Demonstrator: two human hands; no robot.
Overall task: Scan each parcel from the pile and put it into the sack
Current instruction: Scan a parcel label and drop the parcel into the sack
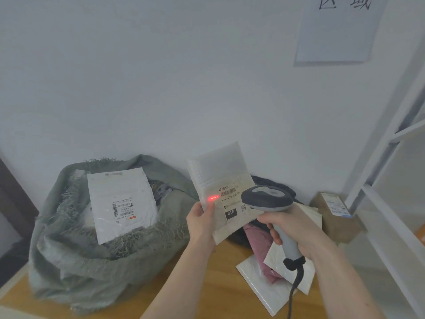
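Observation:
My left hand (pixel 201 221) grips the lower left edge of a white padded parcel (pixel 218 173), held upright with its label facing me. My right hand (pixel 291 226) grips the handle of a grey barcode scanner (pixel 266 198) aimed at that parcel. A red scan line glows on the parcel's left edge, beside the barcode. To the left, a grey-green woven sack (pixel 76 259) stands open on the floor, with a white labelled parcel (pixel 120 203) lying in its mouth. The pile (pixel 264 272) of white and pink parcels lies on the floor under my right arm.
A brown cardboard box (pixel 338 217) with a label stands at the right against the wall. A white shelf frame (pixel 388 180) rises along the right edge. A dark bag (pixel 273 183) lies behind the pile. The scanner's cable (pixel 293 293) hangs down over the wooden floor.

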